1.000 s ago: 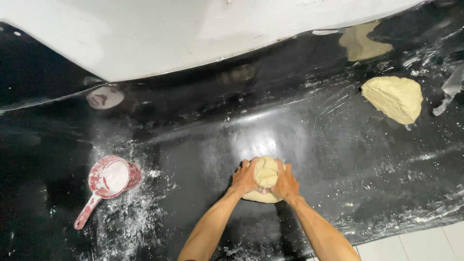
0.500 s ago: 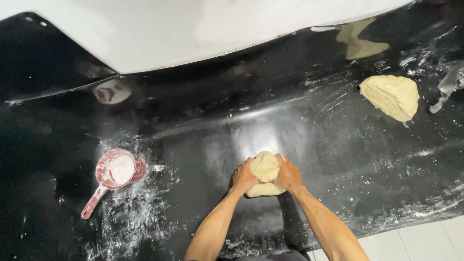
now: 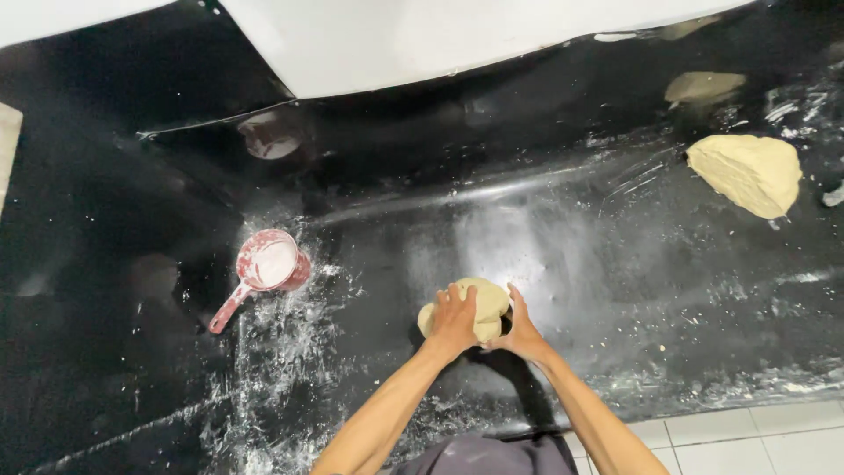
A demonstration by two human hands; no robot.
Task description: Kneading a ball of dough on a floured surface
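Low centre of the frame, both hands, left hand (image 3: 453, 321) and right hand (image 3: 520, 332), fingers spread, clasp the dough ball (image 3: 485, 303) on the black counter (image 3: 615, 264) (barely floured there); it may stick and tear.

No packages, labels, signs or screens show anywhere in view.

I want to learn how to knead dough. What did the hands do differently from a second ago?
Little changed. The left hand slid further over the top of the dough ball, and the right hand kept cupping its right side. Both hands stayed on the dough. The pink scoop of flour and the bigger dough lump lie where they were.
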